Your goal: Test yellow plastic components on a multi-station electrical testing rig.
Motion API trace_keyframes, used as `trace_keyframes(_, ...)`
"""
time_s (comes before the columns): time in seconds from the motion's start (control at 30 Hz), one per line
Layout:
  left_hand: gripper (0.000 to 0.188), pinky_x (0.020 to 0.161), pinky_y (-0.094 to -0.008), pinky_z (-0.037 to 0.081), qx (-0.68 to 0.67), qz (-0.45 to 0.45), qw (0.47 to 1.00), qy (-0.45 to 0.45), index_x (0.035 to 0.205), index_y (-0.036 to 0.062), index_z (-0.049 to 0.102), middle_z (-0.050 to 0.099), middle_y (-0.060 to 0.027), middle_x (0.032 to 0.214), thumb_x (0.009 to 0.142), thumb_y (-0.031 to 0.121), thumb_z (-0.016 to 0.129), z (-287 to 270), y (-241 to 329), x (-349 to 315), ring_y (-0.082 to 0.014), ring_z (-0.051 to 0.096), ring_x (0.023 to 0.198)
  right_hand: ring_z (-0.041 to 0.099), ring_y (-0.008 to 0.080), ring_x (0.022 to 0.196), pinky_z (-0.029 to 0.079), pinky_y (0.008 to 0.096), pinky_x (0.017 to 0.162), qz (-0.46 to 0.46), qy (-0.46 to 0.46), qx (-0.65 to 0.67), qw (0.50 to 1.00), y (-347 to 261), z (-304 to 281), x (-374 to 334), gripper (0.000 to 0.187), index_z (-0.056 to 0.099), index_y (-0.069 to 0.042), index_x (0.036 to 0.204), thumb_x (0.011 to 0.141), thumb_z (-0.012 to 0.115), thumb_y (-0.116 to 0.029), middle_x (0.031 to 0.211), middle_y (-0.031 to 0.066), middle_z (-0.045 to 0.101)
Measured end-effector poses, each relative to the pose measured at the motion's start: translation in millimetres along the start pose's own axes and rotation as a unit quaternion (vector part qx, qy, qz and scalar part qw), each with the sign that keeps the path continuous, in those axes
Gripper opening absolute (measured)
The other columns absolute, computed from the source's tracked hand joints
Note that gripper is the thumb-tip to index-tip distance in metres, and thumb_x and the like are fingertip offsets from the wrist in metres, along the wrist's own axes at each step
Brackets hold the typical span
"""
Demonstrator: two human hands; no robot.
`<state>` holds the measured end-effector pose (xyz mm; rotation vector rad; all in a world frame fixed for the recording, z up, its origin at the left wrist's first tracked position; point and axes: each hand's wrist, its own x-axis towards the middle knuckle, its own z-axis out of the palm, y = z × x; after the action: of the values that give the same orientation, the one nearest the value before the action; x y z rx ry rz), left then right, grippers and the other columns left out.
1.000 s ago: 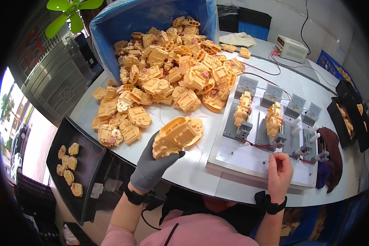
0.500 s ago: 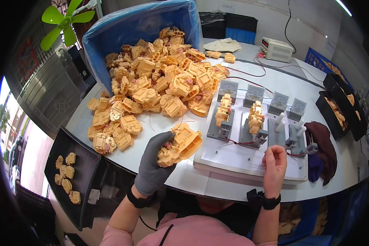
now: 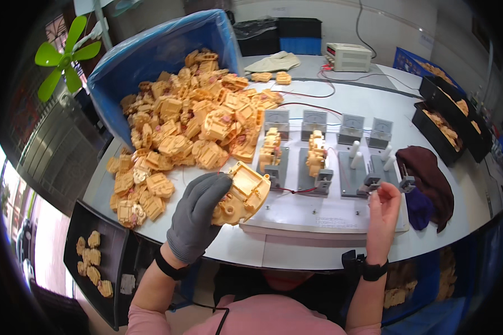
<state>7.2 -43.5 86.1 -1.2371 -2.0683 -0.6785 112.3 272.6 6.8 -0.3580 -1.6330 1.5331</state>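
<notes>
My left hand (image 3: pixel 195 212), in a grey glove, grips a pale yellow plastic housing (image 3: pixel 243 192) above the table's front edge. The housing's open, box-like face is turned up. My right hand (image 3: pixel 384 215) is bare, its fingers pinched together beside a small grey block (image 3: pixel 373 182) at the third station of a white test board (image 3: pixel 290 216); what sits between the fingertips is hidden. That station bears upright white pegs (image 3: pixel 356 156) and no housing. Two similar housings, a left one (image 3: pixel 271 149) and a second one (image 3: pixel 316 153), are seated on the first two stations.
Behind the stations stands a row of panel meters (image 3: pixel 314 124). A large blue lined bin (image 3: pixel 109 84) spills a heap of housings (image 3: pixel 176 117) onto the table. A black tray (image 3: pixel 117 304) holds several parts at lower left. Dark cloths (image 3: pixel 430 181) lie right of the board.
My right hand has moved to the grey block at the third station. My left hand has turned the housing so its open face tips upward. The whole view has shifted.
</notes>
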Motion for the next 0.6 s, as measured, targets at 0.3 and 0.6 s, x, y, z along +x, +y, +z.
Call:
trace_keyframes(0.3, 0.048, 0.094, -0.041, 0.05, -0.012, 0.14, 0.983, -0.121, 0.121, 0.0088, 0.06, 0.06, -0.0149, 0.121, 0.076, 0.002, 0.076, 24.3, 21.0, 141.1, -0.0355, 0.061, 0.109, 0.058, 0.0115, 0.088, 0.049, 0.0264, 0.079, -0.017, -0.06, 0.009, 0.998, 18.1, -7.5, 6.5, 0.028, 0.058, -0.007, 0.12, 0.093, 0.065, -0.009, 0.101, 0.0044, 0.059)
trace_keyframes(0.6, 0.026, 0.078, -0.0414, 0.056, 0.15, 0.152, 0.903, -0.374, 0.113, 0.0151, 0.061, 0.059, -0.0134, 0.11, 0.088, 0.008, 0.062, 143.0, 67.8, 227.3, -0.0337, 0.068, 0.096, 0.057, 0.0094, 0.079, 0.047, 0.0244, 0.069, 0.001, -0.077, 0.041, 0.996, 12.8, -12.4, 4.0, 0.02, 0.059, -0.005, 0.107, 0.092, 0.07, -0.013, 0.092, 0.001, 0.061)
